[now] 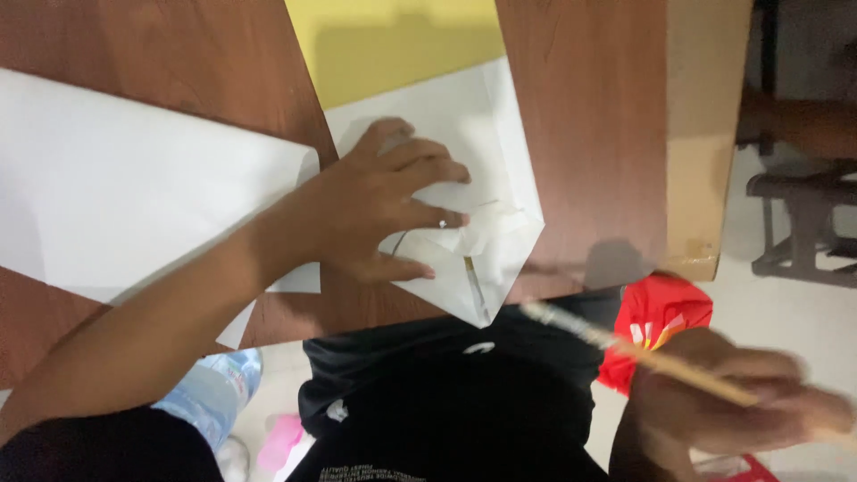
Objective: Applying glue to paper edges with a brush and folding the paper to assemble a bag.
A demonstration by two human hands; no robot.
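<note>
Pressing flat with fingers spread, the left hand (pixel 393 201) lies on a folded white sheet (pixel 486 178) near the table's front edge; its fingertips point toward three o'clock and cover the middle of the sheet. This sheet is creased into a point that overhangs the table edge at about five o'clock from the hand. A yellow sheet (pixel 397 49) lies under it, showing at twelve o'clock. At nine o'clock from the hand, a larger white sheet (pixel 134 187) lies on the brown wooden table (pixel 594 116), its corner just beside the wrist.

The right hand (pixel 741 406), blurred, is at the lower right, off the table, closed around a thin stick (pixel 625 348) with a pale tip that points toward ten o'clock, at the folded sheet's point. A red bag (pixel 656 312) lies just behind the stick. A cardboard box (pixel 701 134) stands at the table's three o'clock edge. A plastic bottle (pixel 210 393) shows below the left forearm.
</note>
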